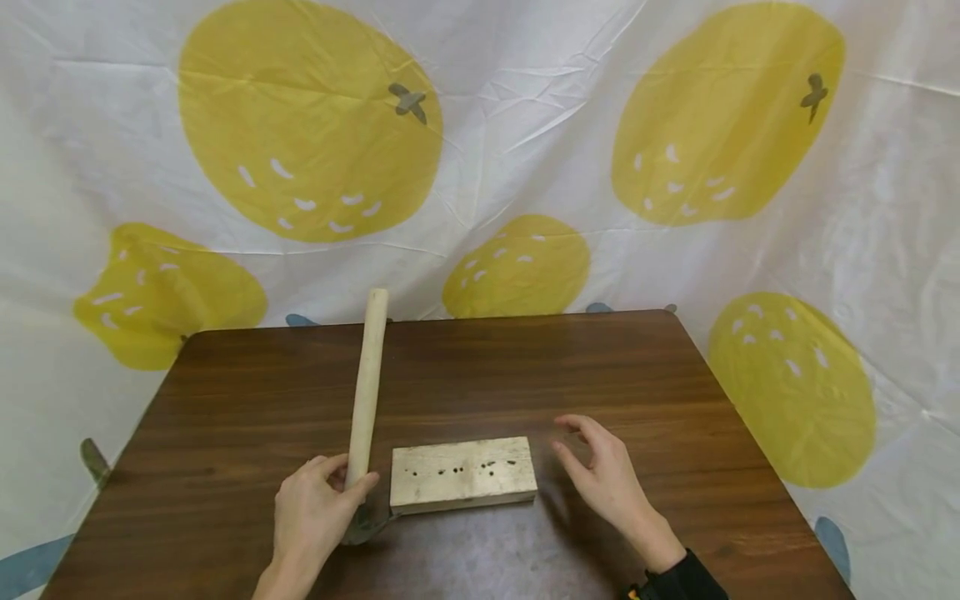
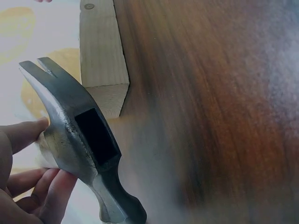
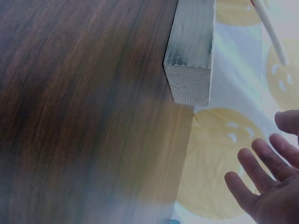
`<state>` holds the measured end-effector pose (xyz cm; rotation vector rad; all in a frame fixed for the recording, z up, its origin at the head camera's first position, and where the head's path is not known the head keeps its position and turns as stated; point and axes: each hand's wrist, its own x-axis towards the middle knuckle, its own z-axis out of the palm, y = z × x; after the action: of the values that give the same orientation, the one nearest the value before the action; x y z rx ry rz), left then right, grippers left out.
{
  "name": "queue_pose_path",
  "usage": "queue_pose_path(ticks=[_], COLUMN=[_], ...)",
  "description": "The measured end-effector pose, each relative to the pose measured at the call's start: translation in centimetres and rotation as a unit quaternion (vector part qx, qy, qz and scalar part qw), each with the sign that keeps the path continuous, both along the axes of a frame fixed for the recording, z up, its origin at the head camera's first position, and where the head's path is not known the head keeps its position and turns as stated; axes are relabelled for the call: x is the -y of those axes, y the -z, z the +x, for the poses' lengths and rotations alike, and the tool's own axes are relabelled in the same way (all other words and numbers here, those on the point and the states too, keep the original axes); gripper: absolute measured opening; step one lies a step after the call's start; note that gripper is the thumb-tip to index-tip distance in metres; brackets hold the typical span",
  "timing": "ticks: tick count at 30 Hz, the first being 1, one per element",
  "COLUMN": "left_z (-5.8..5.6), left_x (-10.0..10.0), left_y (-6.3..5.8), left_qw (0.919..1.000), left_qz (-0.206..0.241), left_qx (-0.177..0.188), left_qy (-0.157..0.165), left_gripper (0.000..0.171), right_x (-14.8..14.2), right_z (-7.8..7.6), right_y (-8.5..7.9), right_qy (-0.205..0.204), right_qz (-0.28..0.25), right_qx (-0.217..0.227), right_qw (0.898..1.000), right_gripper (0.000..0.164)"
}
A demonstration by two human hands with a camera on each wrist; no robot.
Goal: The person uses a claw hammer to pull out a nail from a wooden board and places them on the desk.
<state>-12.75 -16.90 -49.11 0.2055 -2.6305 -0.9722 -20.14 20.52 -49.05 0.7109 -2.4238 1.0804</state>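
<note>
My left hand (image 1: pixel 307 504) grips a claw hammer (image 1: pixel 367 392) low on its pale wooden handle, close to the head. The handle points up and slightly right in the head view. Its steel head, with a split claw, shows large in the left wrist view (image 2: pixel 77 123). Just right of the hammer lies a pale wooden block (image 1: pixel 465 457) with several dark holes or marks along its top. A round nail head (image 2: pixel 89 6) appears on the block in the left wrist view. Right of the block, my right hand (image 1: pixel 603 471) hovers with loosely bent fingers, holding nothing.
Everything is over a dark brown wood-grain table (image 1: pixel 540 375) with rounded back corners. A white cloth (image 1: pixel 517 108) printed with yellow fruit hangs behind the table and along its sides.
</note>
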Motion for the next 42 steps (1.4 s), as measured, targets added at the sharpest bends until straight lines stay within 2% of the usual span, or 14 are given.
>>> queue_pose_path(ticks=[14,21,30,42], left_z=[0.1,-0.1,0.0,-0.1], left_x=[0.4,0.5,0.5,0.5], left_y=[0.3,0.6,0.8,1.4], left_qw=[0.9976,0.9962,0.9935,0.9903], left_qz=[-0.02,-0.03,-0.046,-0.062], left_qx=[0.066,0.082,0.104,0.124], left_qy=[-0.005,-0.004,0.008,0.017], left_gripper=[0.046,0.046,0.036,0.038], right_x=[0.0,-0.1,0.0,-0.2], right_z=[0.1,0.1,0.3,0.4], right_y=[0.1,0.1,0.3,0.5], right_qy=[0.008,0.009,0.007,0.007], right_qz=[0.004,0.003,-0.001,-0.003], right_qx=[0.019,0.021,0.035,0.035], right_qw=[1.0,1.0,0.999,0.999], right_gripper=[0.03,0.029,0.028,0.028])
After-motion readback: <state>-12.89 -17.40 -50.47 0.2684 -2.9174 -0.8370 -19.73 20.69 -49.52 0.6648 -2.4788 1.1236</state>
